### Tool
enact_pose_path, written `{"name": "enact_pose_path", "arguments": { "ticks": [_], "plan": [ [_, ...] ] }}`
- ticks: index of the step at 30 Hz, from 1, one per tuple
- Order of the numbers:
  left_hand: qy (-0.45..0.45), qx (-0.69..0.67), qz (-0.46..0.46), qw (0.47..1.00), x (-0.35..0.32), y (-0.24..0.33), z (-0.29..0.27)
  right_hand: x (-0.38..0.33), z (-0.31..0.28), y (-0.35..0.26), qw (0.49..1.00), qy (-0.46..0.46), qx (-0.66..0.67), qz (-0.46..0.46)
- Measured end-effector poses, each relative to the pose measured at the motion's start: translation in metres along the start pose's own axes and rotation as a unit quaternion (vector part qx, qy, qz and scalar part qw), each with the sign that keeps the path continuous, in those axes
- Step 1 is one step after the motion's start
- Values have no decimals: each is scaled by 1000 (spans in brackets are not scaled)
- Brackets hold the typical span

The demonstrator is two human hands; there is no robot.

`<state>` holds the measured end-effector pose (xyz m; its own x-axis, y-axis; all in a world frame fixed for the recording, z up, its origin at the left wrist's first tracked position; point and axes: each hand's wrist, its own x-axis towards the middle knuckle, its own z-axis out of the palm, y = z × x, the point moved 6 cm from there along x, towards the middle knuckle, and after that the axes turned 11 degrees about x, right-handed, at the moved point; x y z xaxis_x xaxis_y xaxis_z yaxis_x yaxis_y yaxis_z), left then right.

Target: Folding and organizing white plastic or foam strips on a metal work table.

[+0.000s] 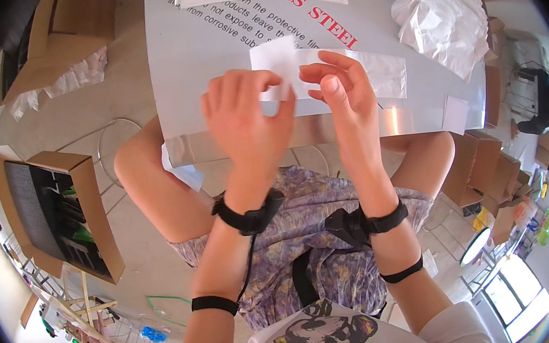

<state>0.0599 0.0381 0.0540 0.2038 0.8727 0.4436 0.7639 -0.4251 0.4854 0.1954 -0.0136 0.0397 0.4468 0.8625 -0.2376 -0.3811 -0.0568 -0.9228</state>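
from here i see the left hand (241, 108) seemingly pinching a white paper slip (274, 54) over the metal tabletop (190, 97); i'd expect it light, easily creased, best gripped by an edge. the right hand's (348, 93) fingers are parted, near a translucent plastic sleeve (388, 78).

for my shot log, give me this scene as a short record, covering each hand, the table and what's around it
left hand: holds a small white paper by thumb and fingers, slightly blurred
right hand: open, fingertips near the paper; contact unclear
table: grey, with printed lettering
on table: flat white bag partly behind the right hand; pile of clear bags at upper right
table's right corner: white card
wrists: a black strap on each
left of person: open cardboard box with dark contents
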Motion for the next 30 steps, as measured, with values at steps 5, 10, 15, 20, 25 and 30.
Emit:
{"name": "enact_pose_path", "arguments": {
  "ticks": [5,10,15,20,25,30],
  "plan": [
    [-47,-14,11,999,-13,31,17,8,-26,3,990,94,-104,15],
    [-87,-65,-18,994,-35,14,12,19,-51,5,961,122,-246,-44],
    [-175,35,64,982,-37,7,24,21,-54,3,950,123,-280,-58],
    [-232,70,108,964,-35,9,41,21,-56,1,937,118,-316,-97],
    [-262,86,136,951,-41,7,50,22,-58,2,927,117,-340,-109],
    [-269,89,136,949,-43,5,53,23,-56,1,920,118,-357,-112]
  ]
}}
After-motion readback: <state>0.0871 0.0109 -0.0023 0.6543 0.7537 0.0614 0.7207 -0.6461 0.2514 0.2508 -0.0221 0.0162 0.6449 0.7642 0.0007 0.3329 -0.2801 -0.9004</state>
